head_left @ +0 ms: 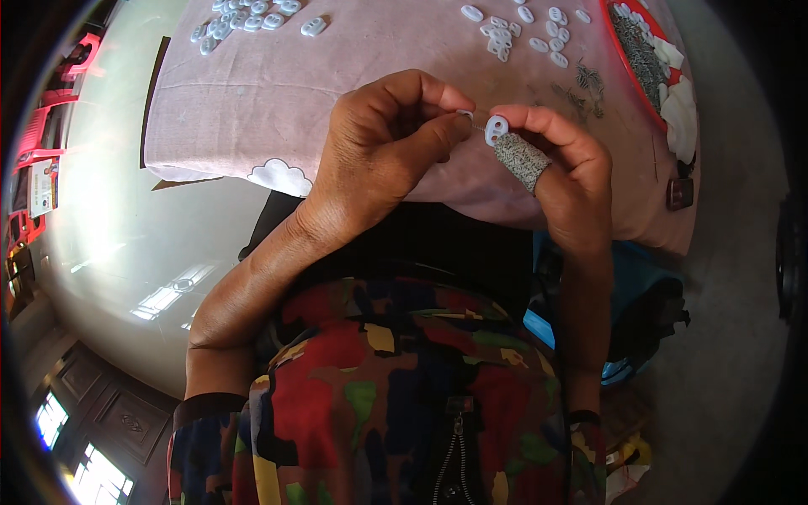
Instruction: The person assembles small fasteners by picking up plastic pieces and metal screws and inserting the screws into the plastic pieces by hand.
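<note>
Above the table's near side, my left hand (374, 156) pinches a small white plastic piece (465, 113) between thumb and forefinger, mostly hidden by the fingertips. In my right hand (576, 172), a white oval plastic piece with two holes (497, 130) stands gripped between the fingers and thumb. A grey speckled wrap (522, 162) covers that thumb. Spanning the short gap between the two pieces is a thin, coiled-looking metal link (479, 128); whether it is a spring or a chain is too small to tell.
Pink cloth (244, 101) covers the table. White oval pieces (244, 15) lie heaped at far left, with more (551, 34) at far right. Small metal pieces (589, 82) lie near a red tray (624, 63) holding similar ones. White cloth (677, 109) and a small dark object (679, 194) are beside it.
</note>
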Available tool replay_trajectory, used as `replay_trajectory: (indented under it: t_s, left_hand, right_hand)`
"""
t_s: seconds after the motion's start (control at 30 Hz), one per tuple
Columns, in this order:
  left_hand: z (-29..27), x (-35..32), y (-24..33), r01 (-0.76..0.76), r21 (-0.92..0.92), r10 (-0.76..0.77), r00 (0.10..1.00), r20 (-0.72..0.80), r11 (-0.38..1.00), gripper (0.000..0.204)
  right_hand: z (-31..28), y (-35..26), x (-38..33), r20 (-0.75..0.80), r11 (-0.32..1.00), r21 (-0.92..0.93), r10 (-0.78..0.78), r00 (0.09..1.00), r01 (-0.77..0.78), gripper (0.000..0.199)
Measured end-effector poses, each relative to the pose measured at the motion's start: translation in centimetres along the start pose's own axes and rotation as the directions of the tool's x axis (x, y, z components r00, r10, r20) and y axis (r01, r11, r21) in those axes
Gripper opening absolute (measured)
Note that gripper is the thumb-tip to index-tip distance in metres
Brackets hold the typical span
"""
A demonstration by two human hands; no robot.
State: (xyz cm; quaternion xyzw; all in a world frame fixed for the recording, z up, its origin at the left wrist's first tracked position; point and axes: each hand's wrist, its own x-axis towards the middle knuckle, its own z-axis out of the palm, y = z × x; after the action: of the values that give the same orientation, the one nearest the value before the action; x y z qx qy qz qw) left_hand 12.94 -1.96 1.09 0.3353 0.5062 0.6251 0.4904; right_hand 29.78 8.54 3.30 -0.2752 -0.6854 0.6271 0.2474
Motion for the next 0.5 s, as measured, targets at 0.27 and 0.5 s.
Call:
replay_trajectory:
  t_s: [0.27, 0.5]
  left_hand:
    - [0.11, 0.02, -0.01, -0.012, 0.023, 0.011, 1.000, 0.013, 1.000, 0.014]
    - [0.00, -0.04, 0.21, -0.043, -0.011, 0.043, 0.999, 0.003, 0.999, 0.013]
  right_hand:
    - [0.08, 0.16, 0.01, 0.019, 1.000, -0.020, -0.014, 1.000, 0.014, 0.028]
    - [0.62, -0.37, -0.20, -0.013, 0.997, -0.035, -0.064, 0.998, 0.063, 0.028]
